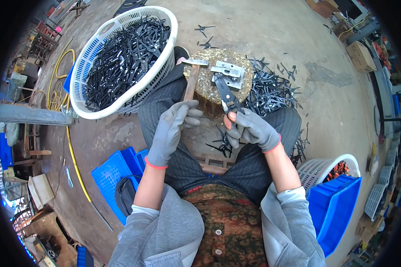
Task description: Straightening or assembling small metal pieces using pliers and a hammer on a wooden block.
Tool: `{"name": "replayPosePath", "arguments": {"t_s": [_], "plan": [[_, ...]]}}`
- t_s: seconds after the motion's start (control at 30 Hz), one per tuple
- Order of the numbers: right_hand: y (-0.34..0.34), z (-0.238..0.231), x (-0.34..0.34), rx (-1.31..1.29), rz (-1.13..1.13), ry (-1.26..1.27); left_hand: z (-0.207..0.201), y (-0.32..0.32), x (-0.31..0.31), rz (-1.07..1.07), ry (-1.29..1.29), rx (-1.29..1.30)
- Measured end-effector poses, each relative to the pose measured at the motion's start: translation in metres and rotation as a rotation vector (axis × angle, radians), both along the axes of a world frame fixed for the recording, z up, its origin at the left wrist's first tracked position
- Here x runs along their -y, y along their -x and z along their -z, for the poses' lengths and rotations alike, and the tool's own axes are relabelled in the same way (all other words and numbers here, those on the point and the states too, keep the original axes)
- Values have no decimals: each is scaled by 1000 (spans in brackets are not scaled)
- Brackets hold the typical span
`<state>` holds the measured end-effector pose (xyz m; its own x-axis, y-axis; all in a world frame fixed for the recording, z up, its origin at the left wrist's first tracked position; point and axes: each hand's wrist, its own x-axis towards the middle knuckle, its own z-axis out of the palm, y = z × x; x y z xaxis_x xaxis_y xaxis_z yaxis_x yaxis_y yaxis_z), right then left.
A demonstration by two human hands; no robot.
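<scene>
My right hand [253,128], in a grey glove with the thumb tip bare, grips black wire-stripper pliers [227,96]. Their far end reaches the metal block [229,73] on a round, speckled stump [215,55]. My left hand [173,124], also gloved, hovers with its fingers loosely bent and apart, holding nothing that I can see. Just beyond those fingers is the wooden handle of a hammer [191,82], whose head rests on the stump's left side. Part of the handle's near end is hidden by the hand.
A white basket [172,33] full of black pliers stands at left. More black pliers [272,91] lie heaped right of the stump. Blue crates [109,171] [327,209] flank my legs, with a white basket [314,171] at right. A yellow hose [78,171] crosses the floor.
</scene>
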<state>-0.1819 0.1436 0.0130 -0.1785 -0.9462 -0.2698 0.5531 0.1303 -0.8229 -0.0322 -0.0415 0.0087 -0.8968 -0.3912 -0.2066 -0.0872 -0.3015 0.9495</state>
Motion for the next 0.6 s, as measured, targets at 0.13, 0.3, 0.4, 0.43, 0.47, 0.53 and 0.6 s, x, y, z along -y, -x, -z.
{"name": "replayPosePath", "arguments": {"t_s": [0.13, 0.3, 0.4, 0.43, 0.47, 0.53, 0.6], "plan": [[-2, 7, 4, 36, -78, -100, -5, 7, 7, 24, 79, -39], [-14, 10, 16, -139, -188, -95, -18, 11, 14, 120, 131, 21], [-27, 18, 20, -241, -287, -106, -17, 12, 13, 146, 91, 106], [-29, 17, 20, -260, -281, -129, -9, 7, 17, 151, 96, 120], [-26, 19, 21, -312, -283, -138, -4, 3, 23, 120, 106, 107], [-20, 28, 16, -467, -98, -107, -13, -4, 46, 10, 258, 221], [-7, 23, 4, -427, 41, -146, 2, -18, 87, -242, 203, 99]]}}
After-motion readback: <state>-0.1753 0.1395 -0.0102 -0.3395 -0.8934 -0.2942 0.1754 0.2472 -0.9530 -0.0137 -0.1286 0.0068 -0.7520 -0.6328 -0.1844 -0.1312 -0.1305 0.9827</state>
